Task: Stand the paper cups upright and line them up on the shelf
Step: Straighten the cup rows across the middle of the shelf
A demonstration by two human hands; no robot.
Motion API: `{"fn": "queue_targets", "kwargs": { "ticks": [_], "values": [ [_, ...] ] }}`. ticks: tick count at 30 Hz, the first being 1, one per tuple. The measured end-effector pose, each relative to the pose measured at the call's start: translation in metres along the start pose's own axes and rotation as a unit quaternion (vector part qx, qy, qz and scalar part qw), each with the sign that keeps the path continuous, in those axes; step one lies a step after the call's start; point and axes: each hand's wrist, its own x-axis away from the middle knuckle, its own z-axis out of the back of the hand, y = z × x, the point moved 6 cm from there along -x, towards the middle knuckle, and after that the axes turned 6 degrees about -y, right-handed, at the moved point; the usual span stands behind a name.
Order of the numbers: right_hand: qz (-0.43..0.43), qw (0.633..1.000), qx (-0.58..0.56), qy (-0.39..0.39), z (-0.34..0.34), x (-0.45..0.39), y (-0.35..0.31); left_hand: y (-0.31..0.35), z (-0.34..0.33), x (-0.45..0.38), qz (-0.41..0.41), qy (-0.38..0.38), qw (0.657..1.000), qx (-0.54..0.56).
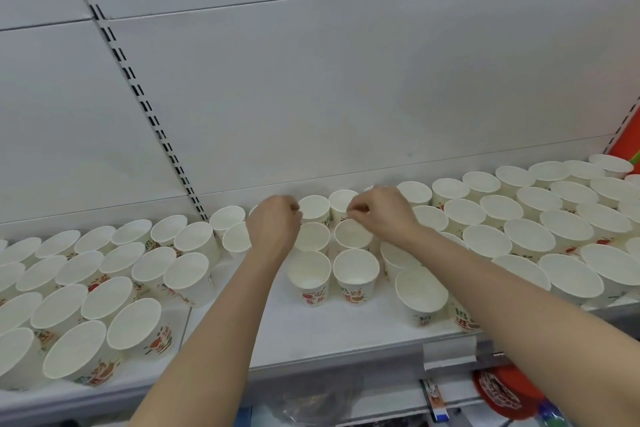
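Several white paper cups with red and green print stand upright, mouths up, all along the white shelf (pixel 311 326). In the middle, two short columns of cups run front to back; the front pair are a left cup (pixel 309 276) and a right cup (pixel 356 273). My left hand (pixel 275 222) is curled over the far end of the left column, fingertips at the rim of a back cup (pixel 314 207). My right hand (pixel 377 210) pinches the rim of a cup (pixel 351 234) in the right column. The cups under both palms are partly hidden.
Dense groups of upright cups fill the shelf's left part (pixel 86 288) and right part (pixel 554 229). The white back panel carries a slotted upright (pixel 138 90). Bare shelf lies in front of the middle columns. Red packaged goods (pixel 502 392) sit on the shelf below.
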Motion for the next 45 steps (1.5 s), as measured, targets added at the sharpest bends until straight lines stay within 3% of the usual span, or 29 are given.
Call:
{"fn": "queue_targets", "kwargs": {
  "ticks": [2, 6, 15, 19, 22, 24, 27, 32, 38, 42, 45],
  "values": [
    [-0.012, 1.000, 0.026, 0.008, 0.004, -0.016, 0.013, 0.013, -0.006, -0.012, -0.042, -0.032, 0.999, 0.007],
    [-0.004, 0.998, 0.044, -0.055, -0.008, -0.036, 0.020, 0.035, -0.028, -0.025, -0.062, -0.096, 0.992, -0.049],
    [0.024, 0.996, 0.035, -0.074, -0.029, -0.048, 0.017, 0.033, -0.043, -0.033, -0.065, -0.077, 0.986, -0.129],
    [0.047, 0.997, 0.007, -0.067, -0.029, -0.046, 0.014, 0.030, -0.036, -0.028, -0.060, -0.108, 0.991, -0.047],
    [0.055, 0.997, -0.048, -0.018, -0.012, -0.031, 0.016, 0.016, -0.012, -0.006, -0.047, -0.064, 0.992, 0.096],
    [0.074, 0.994, -0.078, 0.001, 0.001, -0.011, 0.014, 0.003, 0.003, 0.024, -0.066, -0.039, 0.975, 0.207],
    [0.115, 0.989, -0.088, -0.016, 0.009, 0.031, 0.000, -0.013, 0.003, 0.076, -0.107, -0.082, 0.942, 0.308],
    [0.189, 0.979, 0.040, -0.071, -0.013, 0.075, -0.028, -0.025, -0.033, 0.105, -0.110, -0.123, 0.952, 0.257],
    [0.207, 0.972, 0.088, -0.060, -0.025, 0.078, -0.020, -0.009, -0.043, 0.107, -0.105, -0.114, 0.957, 0.243],
    [0.192, 0.979, 0.049, -0.055, -0.012, 0.079, -0.018, -0.008, -0.033, 0.111, -0.080, -0.091, 0.957, 0.262],
    [0.128, 0.990, -0.048, 0.023, 0.011, 0.062, -0.007, -0.019, -0.007, 0.098, -0.006, 0.007, 0.956, 0.293]
  ]
}}
